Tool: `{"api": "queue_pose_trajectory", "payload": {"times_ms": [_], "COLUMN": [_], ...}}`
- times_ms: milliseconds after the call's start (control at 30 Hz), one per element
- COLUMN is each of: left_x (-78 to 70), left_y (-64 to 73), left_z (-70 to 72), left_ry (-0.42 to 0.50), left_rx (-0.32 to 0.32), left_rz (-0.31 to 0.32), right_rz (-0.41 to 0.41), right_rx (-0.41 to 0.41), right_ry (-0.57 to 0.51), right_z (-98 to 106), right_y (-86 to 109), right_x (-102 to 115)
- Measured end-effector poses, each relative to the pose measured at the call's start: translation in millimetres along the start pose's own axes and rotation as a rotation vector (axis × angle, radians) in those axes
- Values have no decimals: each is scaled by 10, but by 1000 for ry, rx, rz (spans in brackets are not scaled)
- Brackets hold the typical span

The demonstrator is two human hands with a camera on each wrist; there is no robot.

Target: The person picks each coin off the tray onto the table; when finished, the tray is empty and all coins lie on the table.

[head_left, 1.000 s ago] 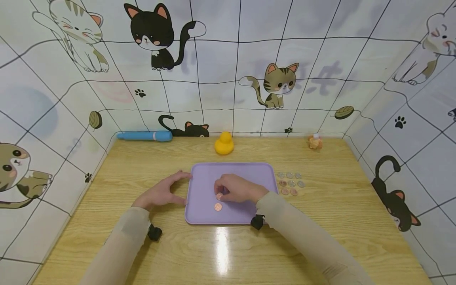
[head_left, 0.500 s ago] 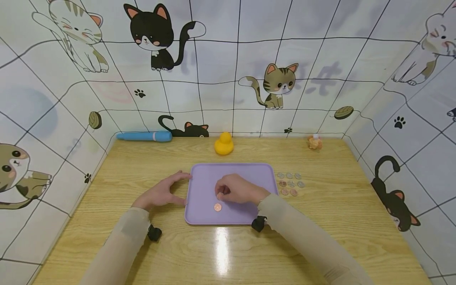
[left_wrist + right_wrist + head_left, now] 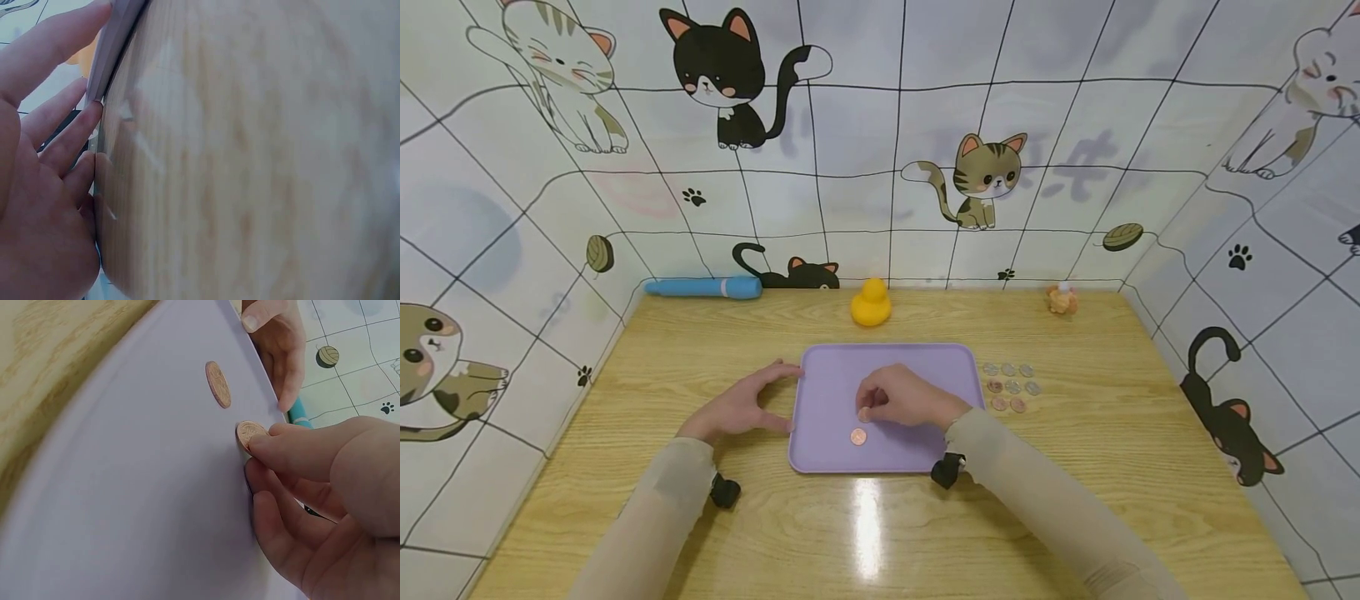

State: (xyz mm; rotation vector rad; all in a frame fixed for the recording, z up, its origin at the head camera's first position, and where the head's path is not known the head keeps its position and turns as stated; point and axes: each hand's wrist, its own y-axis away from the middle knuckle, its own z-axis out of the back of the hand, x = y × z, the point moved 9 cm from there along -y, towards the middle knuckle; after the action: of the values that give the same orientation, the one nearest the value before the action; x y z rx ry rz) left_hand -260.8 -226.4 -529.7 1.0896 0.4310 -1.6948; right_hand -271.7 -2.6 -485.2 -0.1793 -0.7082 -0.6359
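Note:
My right hand (image 3: 904, 398) is over the lilac tray (image 3: 827, 367). Between its thumb and fingertips it pinches a copper coin (image 3: 250, 432), which sits at the tray's surface in the right wrist view. A second copper coin (image 3: 858, 437) lies flat on the tray just nearer to me. At the tray's left side, my left hand (image 3: 741, 406) has its thumb and fingers spread, with tips touching the rim. In the left wrist view the left fingers (image 3: 53, 119) are extended and rest low by the table.
Several silver and copper coins (image 3: 1012, 387) lie in rows right of the tray. Behind it stand a yellow rubber duck (image 3: 871, 304) and a small orange figure (image 3: 1063, 299). A blue stick-shaped object (image 3: 703, 287) lies along the back wall (image 3: 865, 125).
The right hand has shifted slightly to the right, and less of the coin at its thumb shows now. The left hand and the second copper coin have stayed put.

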Motion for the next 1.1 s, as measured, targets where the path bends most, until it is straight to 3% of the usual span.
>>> {"api": "queue_pose_trajectory", "payload": {"times_ms": [400, 1100], "left_x": [-23, -4], "left_y": [-7, 4], "left_z": [7, -2], "left_ry": [1, -5], "left_rx": [-3, -4], "left_rz": [1, 1], "right_rz": [-70, -72], "right_rx": [-15, -60], "right_ry": [-74, -93], "right_z": [48, 172], "right_y": [45, 296], "right_x": [-55, -160]}}
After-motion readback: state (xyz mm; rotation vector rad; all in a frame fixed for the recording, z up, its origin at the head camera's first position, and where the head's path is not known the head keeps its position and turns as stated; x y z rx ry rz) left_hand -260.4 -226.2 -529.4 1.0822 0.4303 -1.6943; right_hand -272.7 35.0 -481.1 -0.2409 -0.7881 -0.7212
